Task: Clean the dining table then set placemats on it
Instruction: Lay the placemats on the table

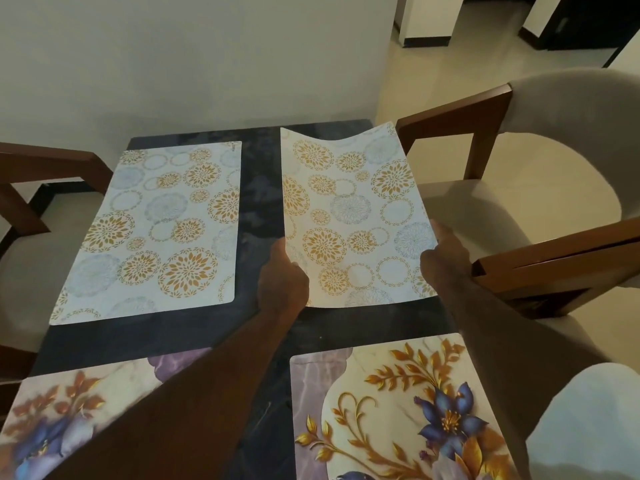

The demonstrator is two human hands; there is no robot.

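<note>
Both hands hold one medallion-print placemat (353,216) over the far right corner of the dark marble dining table (259,188). The left hand (282,278) grips its left edge near the bottom, fingers curled round the edge. The right hand (445,251) pinches the right edge. The mat is not flat, its far edge bowing in a soft curve.

A matching medallion placemat (156,230) lies flat at the far left corner, well apart from the held one, with a strip of bare tabletop between them. Two floral placemats sit along the near edge, one at the left (69,410) and one at the right (398,410). The forearms cross above them.

Wooden-armed upholstered chairs stand at the table's right edge (554,168) and left edge (34,209).
</note>
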